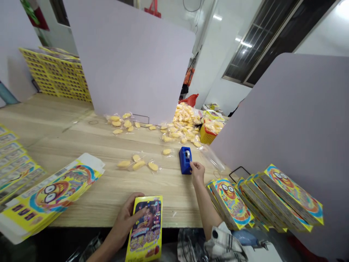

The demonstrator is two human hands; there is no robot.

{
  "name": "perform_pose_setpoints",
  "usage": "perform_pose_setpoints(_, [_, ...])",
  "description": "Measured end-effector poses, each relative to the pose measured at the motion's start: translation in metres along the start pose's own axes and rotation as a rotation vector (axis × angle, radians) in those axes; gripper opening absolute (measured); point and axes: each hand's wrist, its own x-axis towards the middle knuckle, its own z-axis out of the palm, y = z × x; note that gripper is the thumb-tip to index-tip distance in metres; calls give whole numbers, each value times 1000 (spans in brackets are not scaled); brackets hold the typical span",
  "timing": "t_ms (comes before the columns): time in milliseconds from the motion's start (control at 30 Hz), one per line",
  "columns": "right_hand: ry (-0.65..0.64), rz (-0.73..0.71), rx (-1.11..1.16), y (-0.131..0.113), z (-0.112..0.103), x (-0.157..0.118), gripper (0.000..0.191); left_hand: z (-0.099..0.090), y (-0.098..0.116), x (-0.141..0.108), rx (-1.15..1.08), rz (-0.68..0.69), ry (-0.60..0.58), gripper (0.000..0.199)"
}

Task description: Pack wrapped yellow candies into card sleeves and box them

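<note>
My left hand [132, 214] grips a yellow printed box [148, 229] at the table's front edge, the thumb lying across its front. Farther right, my right hand [197, 171] is closed in a pinch at the front end of a blue tape dispenser [184, 160]. A white roll of tape [187, 154] sits in the dispenser. What the pinching fingers hold is too small to make out clearly. Left of the dispenser lie several small clear-wrapped yellow pieces [139, 165], with one wrapped piece [166, 151] closer to it.
Flat printed cartons [62, 193] lie at the left. Filled yellow boxes [234, 203] stand in a row at the right. A pile of wrapped yellow pieces [182, 123] and a yellow basket [207, 135] are at the back. Grey partitions [131, 62] border the table.
</note>
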Motion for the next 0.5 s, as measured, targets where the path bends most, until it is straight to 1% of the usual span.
perform_pose_setpoints(133, [-25, -14, 32, 0, 10, 2, 31, -1, 9, 1, -8, 21, -16, 51])
perform_pose_setpoints(233, [-4, -61, 48, 7, 8, -8, 32, -6, 18, 2, 8, 14, -25, 54])
perform_pose_setpoints(300, [26, -97, 51, 15, 4, -17, 31, -10, 24, 4, 52, 18, -41, 53])
perform_pose_setpoints(400, [57, -127, 43, 28, 0, -27, 30, -16, 34, 11, 125, 42, -108, 43])
perform_pose_setpoints(500, [69, -147, 22, 38, -2, -27, 29, -17, 46, 20, 173, 46, -190, 37])
